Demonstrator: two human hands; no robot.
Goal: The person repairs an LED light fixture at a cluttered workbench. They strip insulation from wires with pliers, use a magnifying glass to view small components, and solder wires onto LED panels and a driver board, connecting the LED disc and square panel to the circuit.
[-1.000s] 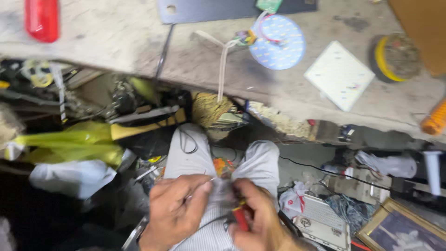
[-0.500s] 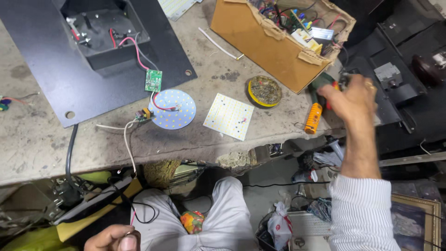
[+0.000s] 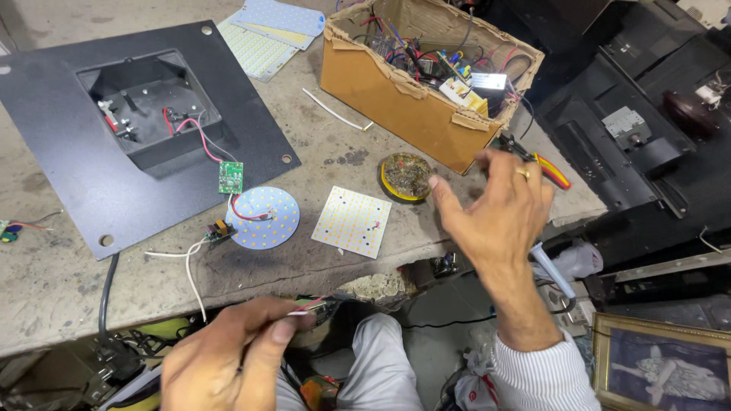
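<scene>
Since half a second ago my right hand [image 3: 499, 209] has pulled back from the cardboard box [image 3: 426, 84] at upper right; fingers spread, empty. Left hand [image 3: 228, 358], bottom centre, pinches thin wires [image 3: 304, 308]: light, limp, best held near the ends. Round LED board [image 3: 263, 217] lies mid-desk [image 3: 327, 160].

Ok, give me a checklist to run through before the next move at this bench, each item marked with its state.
1. Left hand pinches thin wires: ok.
2. Right hand empty, fingers spread: ok.
3. Pliers on the bench beside the cardboard box, not in hand: ok.
4. Round LED board flat, wired to the small green board: ok.
5. Square LED board free of wires: cannot tell.
6. Yellow tin upright: ok.
</scene>
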